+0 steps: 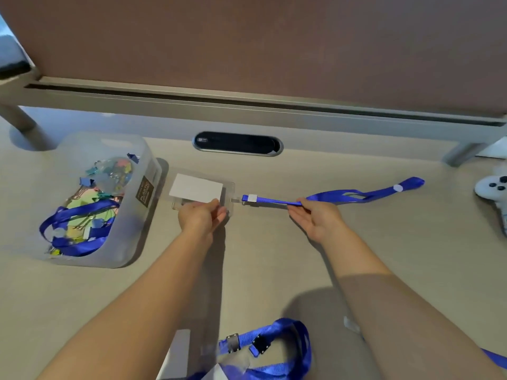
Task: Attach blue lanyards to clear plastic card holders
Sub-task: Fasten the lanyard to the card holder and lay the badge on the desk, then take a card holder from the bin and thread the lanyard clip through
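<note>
A clear plastic card holder (230,187) with a white card (195,187) inside lies flat on the beige desk, mid-frame. My left hand (201,218) pinches its near edge. A blue lanyard (354,194) stretches rightward from the holder's right side, its white clip (251,198) at the holder's tab. My right hand (315,219) grips the strap with thumb and fingers, a short way right of the clip. Another blue lanyard (277,349) with metal clips lies at the near edge, beside a white card (178,352).
A translucent plastic bin (142,215) on the left holds binder clips, paper clips and more blue lanyards (74,229). A black cable grommet (237,143) sits at the desk's back. A white game controller (493,187) lies at the far right. A partition wall rises behind.
</note>
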Motion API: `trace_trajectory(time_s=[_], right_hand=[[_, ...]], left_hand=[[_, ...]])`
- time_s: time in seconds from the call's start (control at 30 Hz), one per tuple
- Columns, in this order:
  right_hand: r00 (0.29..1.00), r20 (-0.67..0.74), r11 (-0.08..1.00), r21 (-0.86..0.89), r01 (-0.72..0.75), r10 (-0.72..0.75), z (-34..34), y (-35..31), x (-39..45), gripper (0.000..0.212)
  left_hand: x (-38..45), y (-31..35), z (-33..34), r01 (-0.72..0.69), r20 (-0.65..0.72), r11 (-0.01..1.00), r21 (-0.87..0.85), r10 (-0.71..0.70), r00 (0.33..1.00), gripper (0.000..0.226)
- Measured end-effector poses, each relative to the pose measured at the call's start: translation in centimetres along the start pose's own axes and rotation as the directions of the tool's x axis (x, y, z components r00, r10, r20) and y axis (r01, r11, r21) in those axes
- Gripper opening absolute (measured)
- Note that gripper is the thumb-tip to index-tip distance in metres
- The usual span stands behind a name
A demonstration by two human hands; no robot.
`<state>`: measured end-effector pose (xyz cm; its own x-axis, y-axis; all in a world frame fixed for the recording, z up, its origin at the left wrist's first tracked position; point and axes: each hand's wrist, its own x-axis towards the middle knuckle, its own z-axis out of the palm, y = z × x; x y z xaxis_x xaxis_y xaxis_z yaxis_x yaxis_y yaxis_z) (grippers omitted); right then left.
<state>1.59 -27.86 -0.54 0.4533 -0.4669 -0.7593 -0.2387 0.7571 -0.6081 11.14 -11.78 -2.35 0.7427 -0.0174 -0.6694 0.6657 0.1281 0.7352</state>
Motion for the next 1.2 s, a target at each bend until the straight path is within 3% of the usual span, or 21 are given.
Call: trace_trajectory(time_s=[0.17,0.23,0.3,0.33,0.4,0.47,0.57,0.67,0.8,0.97,1.07,1.2], right_hand=[[0.998,-0.002,0.994,0.093,0.065,-0.065,-0.3,0.9,1.2,0.017],[0.993,-0.010,0.993,-0.015,0.118,-0.119,-0.7,1.2,1.3,0.021],[0.978,-0.051,0.942,-0.284,0.179,-0.201,-1.0,1.4,1.1,0.034],[0.964,-0.057,0.857,-0.474,0.204,-0.261,-1.2,1.6,0.8,0.036],[0.926,0.031,0.583,-0.769,0.263,-0.377,-1.4,2.1,-0.3,0.033],[0.891,0.184,0.259,-0.915,0.310,-0.416,-1.6,2.8,-1.8,0.027],[0.859,0.349,-0.148,-0.937,0.316,-0.375,-2.0,3.7,-3.8,0.026],[0.848,0.420,-0.372,-0.880,0.295,-0.322,-2.2,4.9,-5.6,0.029],[0.814,0.493,-0.502,-0.811,0.301,-0.307,-2.3,6.5,-7.6,0.032],[0.742,0.564,-0.569,-0.764,0.303,-0.363,-2.4,9.2,-9.0,0.037],[0.698,0.580,-0.576,-0.765,0.288,-0.421,-3.1,11.1,-10.0,0.036],[0.641,0.585,-0.552,-0.783,0.287,-0.497,-4.1,13.3,-11.8,0.036]], left_hand=[[0.1,0.1,-0.1,-0.003,-0.023,0.999,0.039,0.003,1.000,0.015],[-0.2,0.1,-0.1,0.014,0.009,1.000,-0.002,-0.014,1.000,0.023],[-0.5,0.1,-0.4,0.016,0.052,1.000,0.010,-0.017,0.998,0.023],[-0.8,0.1,-0.6,0.015,0.071,0.999,0.040,-0.018,0.997,0.022],[-1.4,0.3,-1.3,0.000,0.084,0.987,0.163,-0.014,0.996,0.011],[-1.8,0.3,-2.4,-0.074,0.068,0.919,0.387,0.051,0.996,0.023],[-3.3,0.2,-4.6,-0.272,0.177,0.604,0.749,0.213,0.961,0.031],[-5.8,-0.4,-7.2,-0.430,0.378,0.239,0.871,0.235,0.896,0.041],[-7.8,-1.4,-10.9,-0.537,0.545,-0.100,0.837,0.076,0.835,0.045],[-7.7,-3.0,-14.2,-0.534,0.588,-0.342,0.774,0.072,0.806,0.055],[-7.3,-4.3,-14.9,-0.540,0.619,-0.377,0.753,0.127,0.775,0.059],[-7.4,-5.3,-15.4,-0.582,0.616,-0.235,0.779,0.109,0.780,0.037]])
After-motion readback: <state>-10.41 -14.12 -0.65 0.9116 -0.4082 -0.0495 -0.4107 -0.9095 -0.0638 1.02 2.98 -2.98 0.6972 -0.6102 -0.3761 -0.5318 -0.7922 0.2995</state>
